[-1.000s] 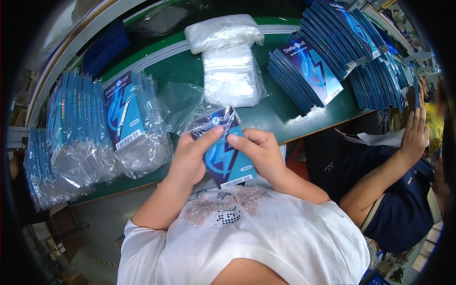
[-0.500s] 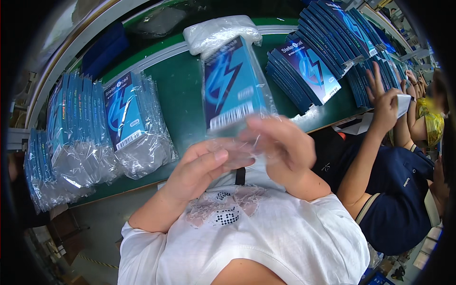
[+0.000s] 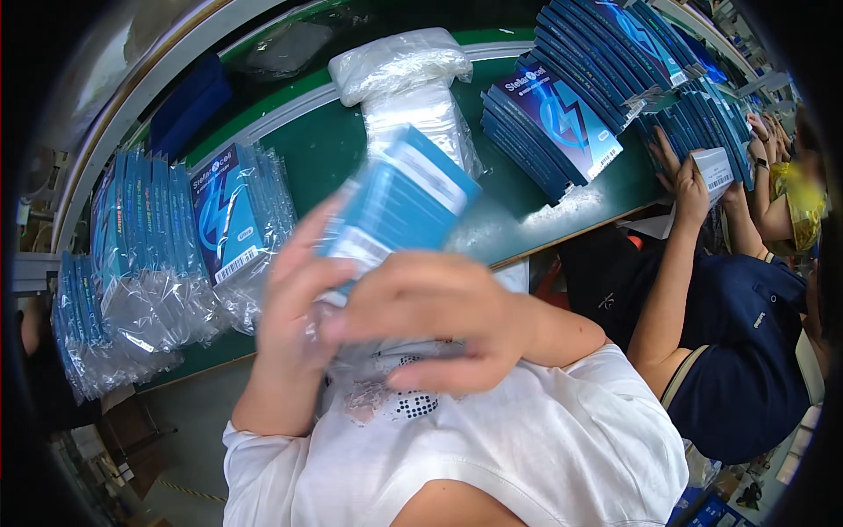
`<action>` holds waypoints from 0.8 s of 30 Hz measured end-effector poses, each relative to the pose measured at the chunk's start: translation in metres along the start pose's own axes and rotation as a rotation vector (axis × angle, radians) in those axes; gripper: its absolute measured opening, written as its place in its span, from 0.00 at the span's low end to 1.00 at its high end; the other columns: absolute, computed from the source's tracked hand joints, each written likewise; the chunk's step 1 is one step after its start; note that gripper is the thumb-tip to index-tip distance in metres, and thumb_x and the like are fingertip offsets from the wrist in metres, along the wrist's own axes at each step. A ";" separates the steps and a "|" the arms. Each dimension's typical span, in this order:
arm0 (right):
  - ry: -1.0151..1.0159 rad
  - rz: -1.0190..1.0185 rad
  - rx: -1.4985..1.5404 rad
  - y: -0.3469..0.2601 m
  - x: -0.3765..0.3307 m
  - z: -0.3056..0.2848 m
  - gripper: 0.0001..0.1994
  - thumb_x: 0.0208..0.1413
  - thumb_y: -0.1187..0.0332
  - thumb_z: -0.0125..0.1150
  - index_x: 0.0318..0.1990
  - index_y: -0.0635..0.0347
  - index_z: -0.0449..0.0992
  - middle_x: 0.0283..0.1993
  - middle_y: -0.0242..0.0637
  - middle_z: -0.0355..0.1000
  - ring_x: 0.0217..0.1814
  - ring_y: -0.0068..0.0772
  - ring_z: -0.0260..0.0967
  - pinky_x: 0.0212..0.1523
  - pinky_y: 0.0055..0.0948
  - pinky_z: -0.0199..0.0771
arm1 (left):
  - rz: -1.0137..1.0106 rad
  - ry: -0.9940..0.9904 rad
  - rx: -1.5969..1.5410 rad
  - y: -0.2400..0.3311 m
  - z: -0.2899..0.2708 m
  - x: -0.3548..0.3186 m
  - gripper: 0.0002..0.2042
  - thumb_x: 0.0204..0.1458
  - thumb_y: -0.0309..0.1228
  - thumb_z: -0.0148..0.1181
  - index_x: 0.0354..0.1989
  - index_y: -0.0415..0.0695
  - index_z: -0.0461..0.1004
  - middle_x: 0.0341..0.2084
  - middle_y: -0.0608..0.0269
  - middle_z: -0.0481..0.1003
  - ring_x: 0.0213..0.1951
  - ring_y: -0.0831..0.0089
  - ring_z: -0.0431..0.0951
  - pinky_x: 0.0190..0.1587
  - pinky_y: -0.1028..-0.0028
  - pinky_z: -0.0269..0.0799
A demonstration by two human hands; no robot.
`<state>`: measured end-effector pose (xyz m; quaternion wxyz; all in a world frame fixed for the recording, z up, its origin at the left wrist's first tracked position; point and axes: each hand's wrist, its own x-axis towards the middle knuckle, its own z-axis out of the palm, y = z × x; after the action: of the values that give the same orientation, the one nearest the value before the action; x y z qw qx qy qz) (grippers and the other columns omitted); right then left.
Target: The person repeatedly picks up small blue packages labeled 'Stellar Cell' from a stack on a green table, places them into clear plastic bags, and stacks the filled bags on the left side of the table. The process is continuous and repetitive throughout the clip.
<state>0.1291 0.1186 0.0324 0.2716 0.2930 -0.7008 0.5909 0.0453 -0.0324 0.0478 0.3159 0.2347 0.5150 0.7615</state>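
My left hand (image 3: 299, 285) grips a flat blue box (image 3: 408, 189) in a clear plastic bag, raised and tilted above the table's front edge. The box's side with white label panels shows, blurred by motion. In front of its lower end is my right hand (image 3: 439, 307), also smeared, its fingers stretched towards the left hand and its thumb apart. Those fingertips reach the loose end of the bag; whether they press it is hard to see. Behind the box lies a stack of clear plastic bags (image 3: 408, 119) on the green table (image 3: 325, 171).
Bagged blue boxes (image 3: 224, 211) stand in rows at the left. Several unbagged boxes (image 3: 553, 114) lean in rows at the right. Beyond them a co-worker's hand (image 3: 694, 193) holds a white-faced box (image 3: 713, 169). A padded white bundle (image 3: 399, 61) lies at the back.
The bagged box has swung from upright over the bag stack to a tilt nearer me, now showing its labelled side. My left hand has risen; my right hand has moved left across the bag's end.
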 end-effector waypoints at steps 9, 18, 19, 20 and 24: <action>0.196 0.345 -0.229 0.001 -0.015 -0.048 0.14 0.49 0.74 0.58 0.43 0.71 0.75 0.36 0.42 0.73 0.35 0.29 0.71 0.37 0.24 0.68 | 0.358 0.399 1.560 0.025 -0.052 0.000 0.28 0.50 0.28 0.53 0.61 0.36 0.59 0.59 0.46 0.61 0.63 0.53 0.58 0.65 0.58 0.50; 0.315 0.238 -0.959 0.006 0.000 -0.117 0.19 0.46 0.70 0.65 0.46 0.68 0.74 0.43 0.45 0.72 0.43 0.36 0.70 0.42 0.29 0.69 | 0.576 0.092 1.459 0.017 -0.008 0.013 0.18 0.50 0.28 0.58 0.51 0.37 0.70 0.54 0.49 0.66 0.60 0.50 0.61 0.62 0.56 0.54; 0.284 0.250 -1.124 0.014 0.001 -0.130 0.22 0.45 0.68 0.67 0.48 0.68 0.73 0.47 0.48 0.71 0.47 0.40 0.69 0.47 0.32 0.68 | 0.615 -0.027 1.394 0.005 -0.002 0.018 0.14 0.49 0.26 0.58 0.46 0.38 0.73 0.50 0.52 0.69 0.56 0.53 0.66 0.57 0.58 0.60; 0.254 0.263 -1.291 0.018 -0.001 -0.136 0.25 0.43 0.65 0.68 0.50 0.68 0.72 0.50 0.51 0.70 0.51 0.44 0.68 0.51 0.36 0.68 | 0.562 -0.120 1.400 -0.008 0.003 0.021 0.14 0.49 0.25 0.58 0.45 0.39 0.73 0.50 0.55 0.69 0.56 0.56 0.66 0.56 0.59 0.61; 0.043 0.422 -1.443 0.030 -0.011 -0.126 0.31 0.41 0.57 0.69 0.53 0.63 0.71 0.58 0.60 0.63 0.60 0.56 0.60 0.60 0.42 0.59 | 0.534 -0.118 1.529 -0.071 -0.024 0.058 0.13 0.48 0.22 0.56 0.44 0.44 0.75 0.50 0.61 0.71 0.55 0.59 0.68 0.55 0.62 0.61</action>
<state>0.1188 0.2481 0.0240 0.2909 -0.1101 -0.9499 0.0299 0.0057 0.0133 -0.0257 -0.0976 0.5404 0.8019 0.2352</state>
